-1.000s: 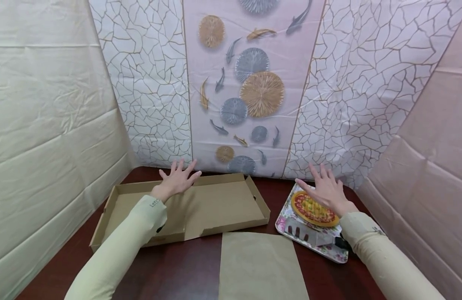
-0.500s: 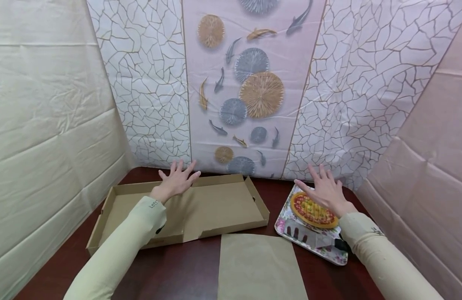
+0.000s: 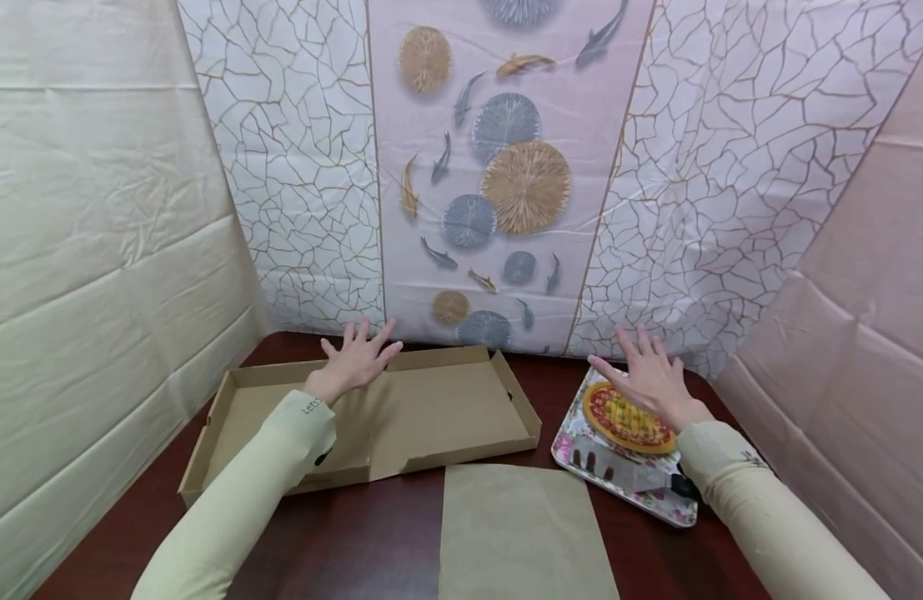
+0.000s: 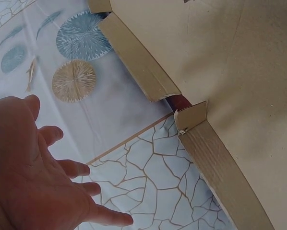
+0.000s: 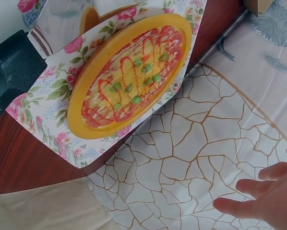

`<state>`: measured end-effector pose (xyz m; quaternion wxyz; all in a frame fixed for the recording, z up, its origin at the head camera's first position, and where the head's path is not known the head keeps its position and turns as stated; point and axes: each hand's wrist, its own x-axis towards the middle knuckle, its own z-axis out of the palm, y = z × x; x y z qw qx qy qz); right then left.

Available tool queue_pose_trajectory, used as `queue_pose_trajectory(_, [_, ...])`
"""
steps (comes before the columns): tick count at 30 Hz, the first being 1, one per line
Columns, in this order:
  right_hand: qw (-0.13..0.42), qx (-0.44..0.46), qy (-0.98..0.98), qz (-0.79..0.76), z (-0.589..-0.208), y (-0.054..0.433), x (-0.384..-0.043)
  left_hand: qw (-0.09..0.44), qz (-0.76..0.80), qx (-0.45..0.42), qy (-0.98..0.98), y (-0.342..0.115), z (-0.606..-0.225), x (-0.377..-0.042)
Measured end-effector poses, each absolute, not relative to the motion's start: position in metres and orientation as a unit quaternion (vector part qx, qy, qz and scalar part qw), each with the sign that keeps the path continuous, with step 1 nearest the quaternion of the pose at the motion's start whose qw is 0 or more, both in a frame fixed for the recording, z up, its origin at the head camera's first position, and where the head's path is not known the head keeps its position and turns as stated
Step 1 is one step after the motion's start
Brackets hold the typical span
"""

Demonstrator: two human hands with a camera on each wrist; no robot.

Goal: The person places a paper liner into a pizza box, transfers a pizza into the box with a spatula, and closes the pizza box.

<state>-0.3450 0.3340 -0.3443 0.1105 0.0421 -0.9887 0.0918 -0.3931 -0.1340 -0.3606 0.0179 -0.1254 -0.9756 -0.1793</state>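
Note:
My left hand (image 3: 353,364) hovers with spread fingers over the opened cardboard pizza box (image 3: 453,408), holding nothing. The left wrist view shows that hand (image 4: 42,167) beside the box's torn flap (image 4: 191,115). On the right, my right hand (image 3: 651,379) is raised, fingers spread, over the far side of a floral tray (image 3: 566,446). A pizza (image 3: 619,421) with a yellow crust, red sauce and green bits lies on the tray. In front of it rests a slotted metal spatula (image 3: 629,477), its black handle (image 5: 14,72) toward my right sleeve.
A brown paper sheet or bag (image 3: 521,533) lies flat at the front middle of the dark red table (image 3: 356,533). Patterned cloth (image 3: 491,208) hangs right behind the table, and plain fabric walls (image 3: 116,250) stand at both sides.

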Motion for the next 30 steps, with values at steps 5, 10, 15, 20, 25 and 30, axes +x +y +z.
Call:
queue_pose_trajectory(5, [0.11, 0.041, -0.989, 0.094, -0.3437, 0.3345, -0.3454, 0.019, -0.181, -0.128, -0.975, -0.1341, -0.3597, -0.3931])
queue_pose_trajectory(10, [0.114, 0.041, -0.988, 0.095, -0.3451, 0.3359, -0.3467, 0.018, -0.182, -0.13, -0.974, -0.1335, -0.3588, -0.392])
queue_pose_trajectory(15, [0.115, 0.042, -0.988, 0.096, -0.3455, 0.3354, -0.3466, 0.016, -0.174, -0.128, -0.976, -0.1334, -0.3592, -0.3917])
queue_pose_trajectory(20, [0.115, 0.043, -0.988, 0.093, -0.3452, 0.3369, -0.3465, 0.014, -0.166, -0.125, -0.978, -0.1323, -0.3579, -0.3923])
queue_pose_trajectory(25, [0.121, 0.041, -0.987, 0.094, -0.3442, 0.3383, -0.346, 0.014, -0.171, -0.126, -0.977, -0.1323, -0.3566, -0.3923])
queue_pose_trajectory(30, [0.123, 0.039, -0.987, 0.092, -0.3435, 0.3389, -0.3455, 0.015, -0.169, -0.125, -0.977, -0.1317, -0.3553, -0.3912])
